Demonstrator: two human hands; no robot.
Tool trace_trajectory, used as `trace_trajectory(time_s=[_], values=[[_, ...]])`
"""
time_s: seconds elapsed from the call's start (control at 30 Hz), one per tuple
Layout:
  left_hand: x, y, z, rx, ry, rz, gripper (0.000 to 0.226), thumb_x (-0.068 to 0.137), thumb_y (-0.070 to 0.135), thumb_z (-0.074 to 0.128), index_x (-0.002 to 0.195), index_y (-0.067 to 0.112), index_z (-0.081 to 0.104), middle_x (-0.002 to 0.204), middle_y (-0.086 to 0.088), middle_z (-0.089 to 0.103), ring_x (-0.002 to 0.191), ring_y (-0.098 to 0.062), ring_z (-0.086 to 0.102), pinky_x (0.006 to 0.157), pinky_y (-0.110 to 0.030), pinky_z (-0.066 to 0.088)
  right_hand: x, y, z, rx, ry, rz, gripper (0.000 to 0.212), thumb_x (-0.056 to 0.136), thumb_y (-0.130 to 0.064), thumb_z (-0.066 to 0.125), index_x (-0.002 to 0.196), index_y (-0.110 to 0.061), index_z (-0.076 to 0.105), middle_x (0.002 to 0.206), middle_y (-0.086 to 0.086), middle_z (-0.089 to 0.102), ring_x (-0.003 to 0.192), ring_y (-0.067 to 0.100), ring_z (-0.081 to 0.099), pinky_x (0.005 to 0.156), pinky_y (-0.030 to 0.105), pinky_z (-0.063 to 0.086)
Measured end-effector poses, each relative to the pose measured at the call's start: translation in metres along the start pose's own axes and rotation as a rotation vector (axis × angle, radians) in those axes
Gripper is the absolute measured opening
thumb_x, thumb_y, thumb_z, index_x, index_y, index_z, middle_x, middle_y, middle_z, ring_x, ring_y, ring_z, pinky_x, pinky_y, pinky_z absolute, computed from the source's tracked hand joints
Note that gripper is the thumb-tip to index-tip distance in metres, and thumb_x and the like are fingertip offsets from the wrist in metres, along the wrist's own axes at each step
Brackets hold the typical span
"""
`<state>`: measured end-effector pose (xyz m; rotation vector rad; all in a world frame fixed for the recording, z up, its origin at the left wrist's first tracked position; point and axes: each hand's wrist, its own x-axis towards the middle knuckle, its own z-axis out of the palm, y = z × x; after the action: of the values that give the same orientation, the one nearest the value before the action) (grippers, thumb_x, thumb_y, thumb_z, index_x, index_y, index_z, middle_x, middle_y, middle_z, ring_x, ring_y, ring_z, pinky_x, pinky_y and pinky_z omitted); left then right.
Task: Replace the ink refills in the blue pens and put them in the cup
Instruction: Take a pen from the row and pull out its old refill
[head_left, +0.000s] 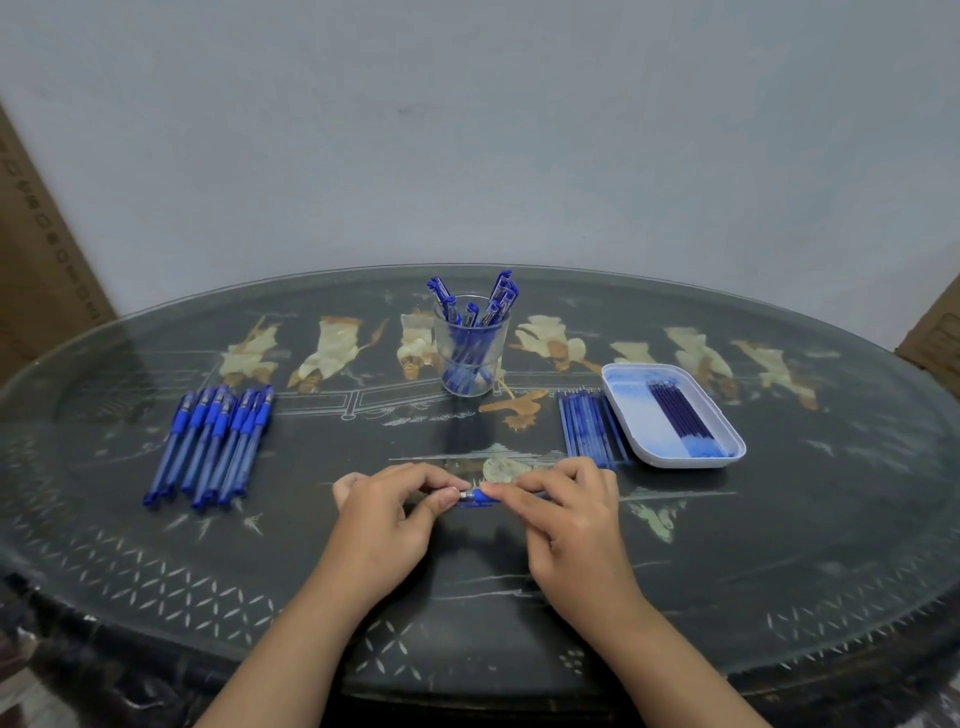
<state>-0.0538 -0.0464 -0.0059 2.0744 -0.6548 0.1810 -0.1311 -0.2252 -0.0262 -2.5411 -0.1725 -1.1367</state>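
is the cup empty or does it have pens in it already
Not empty: the clear cup stands upright on the table with several blue pens leaning inside it, their capped ends poking above the rim.

Both hands, left (387, 512) and right (563, 512), pinch one blue pen (480, 497) above the table (779, 545).

Tabletop (779, 545): dark lacquered-looking surface with pale inlaid figures, glossy under a clear top sheet; wall (467, 130): matt paint; box (41, 260), upper left of frame: matt brown cardboard. Cup (445, 338): clear and smooth, glass or plastic undetermined; tray (675, 462): glossy white plastic. Loose pens (213, 447), left: translucent blue plastic barrels, opaque blue grips; held pen (480, 496): shiny metal tip.
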Motion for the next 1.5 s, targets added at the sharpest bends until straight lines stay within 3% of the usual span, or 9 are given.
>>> trace_trajectory(time_s=[0.23, 0.37, 0.47, 0.63, 0.77, 0.9, 1.17, 1.33, 1.5], values=[[0.001, 0.000, -0.001, -0.058, -0.059, -0.027, 0.018, 0.089, 0.038, 0.063, 0.095, 0.055, 0.062, 0.081, 0.032, 0.067, 0.063, 0.002, 0.056, 0.094, -0.052, 0.042, 0.000, -0.002, 0.000, -0.036, 0.010, -0.044, 0.049, 0.073, 0.005, 0.064, 0.107, -0.029, 0.075, 0.091, -0.014, 0.065, 0.083, 0.019, 0.047, 0.076, 0.031, 0.027], [0.004, -0.010, -0.008, -0.167, 0.029, -0.141, 0.020, 0.090, 0.036, 0.056, 0.083, 0.051, 0.068, 0.079, 0.022, 0.071, 0.077, -0.001, 0.064, 0.096, -0.054, 0.045, 0.000, 0.007, -0.002, 0.000, 0.103, 0.104, 0.052, 0.073, 0.005, 0.060, 0.103, -0.034, 0.075, 0.093, -0.018, 0.064, 0.085, 0.016, 0.046, 0.078, 0.028, 0.026], [0.005, -0.005, -0.005, -0.077, 0.074, -0.053, 0.018, 0.085, 0.050, 0.047, 0.088, 0.057, 0.063, 0.091, 0.033, 0.066, 0.089, 0.004, 0.062, 0.094, -0.055, 0.043, 0.000, 0.006, 0.000, -0.009, 0.107, 0.104, 0.050, 0.073, 0.004, 0.065, 0.104, -0.034, 0.075, 0.094, -0.018, 0.065, 0.083, 0.017, 0.047, 0.080, 0.025, 0.024], [0.005, -0.010, 0.000, 0.077, 0.133, -0.009, 0.012, 0.087, 0.046, 0.050, 0.091, 0.050, 0.061, 0.106, 0.035, 0.060, 0.097, 0.011, 0.056, 0.091, -0.036, 0.026, 0.002, 0.006, 0.001, -0.014, 0.102, 0.154, 0.051, 0.076, 0.004, 0.071, 0.106, -0.037, 0.074, 0.095, -0.018, 0.064, 0.086, 0.017, 0.048, 0.078, 0.031, 0.029], [0.005, -0.014, 0.003, 0.217, 0.072, -0.040, 0.018, 0.088, 0.027, 0.069, 0.086, 0.044, 0.064, 0.096, 0.032, 0.063, 0.099, 0.011, 0.053, 0.082, -0.030, 0.018, 0.002, 0.007, 0.002, -0.027, 0.100, 0.169, 0.046, 0.079, 0.000, 0.073, 0.105, -0.038, 0.073, 0.095, -0.018, 0.064, 0.086, 0.018, 0.048, 0.079, 0.030, 0.027], [0.007, -0.011, 0.003, 0.317, 0.009, -0.100, 0.017, 0.086, 0.030, 0.071, 0.087, 0.046, 0.064, 0.094, 0.035, 0.057, 0.104, 0.013, 0.046, 0.081, -0.028, 0.013, 0.003, 0.006, 0.002, -0.031, 0.113, 0.172, 0.034, 0.084, -0.011, 0.068, 0.103, -0.039, 0.073, 0.093, -0.020, 0.064, 0.086, 0.017, 0.048, 0.079, 0.028, 0.026], [0.007, -0.010, 0.002, 0.215, 0.037, -0.042, 0.020, 0.080, 0.041, 0.076, 0.093, 0.050, 0.065, 0.101, 0.039, 0.055, 0.112, 0.022, 0.038, 0.088, -0.025, 0.013, 0.004, 0.007, 0.005, 0.002, 0.072, 0.183, 0.022, 0.090, -0.027, 0.062, 0.103, -0.040, 0.073, 0.091, -0.022, 0.065, 0.085, 0.014, 0.047, 0.080, 0.025, 0.025], [0.008, -0.004, 0.006, 0.099, 0.073, 0.130, 0.018, 0.077, 0.034, 0.078, 0.087, 0.045, 0.068, 0.104, 0.035, 0.062, 0.110, 0.015, 0.050, 0.095, -0.017, 0.015, 0.003, 0.008, 0.006, 0.083, 0.042, 0.154, 0.025, 0.091, -0.026, 0.061, 0.110, -0.038, 0.071, 0.099, -0.024, 0.065, 0.087, 0.013, 0.047, 0.079, 0.038, 0.040], [0.011, -0.003, 0.011, 0.104, 0.120, 0.184, 0.006, 0.077, 0.035, 0.068, 0.081, 0.039, 0.067, 0.087, 0.026, 0.065, 0.102, 0.012, 0.054, 0.090, -0.018, 0.016, 0.003, 0.008, 0.005, 0.082, 0.054, 0.132, 0.024, 0.091, -0.022, 0.063, 0.109, -0.037, 0.073, 0.099, -0.024, 0.064, 0.086, 0.013, 0.046, 0.077, 0.039, 0.040]])
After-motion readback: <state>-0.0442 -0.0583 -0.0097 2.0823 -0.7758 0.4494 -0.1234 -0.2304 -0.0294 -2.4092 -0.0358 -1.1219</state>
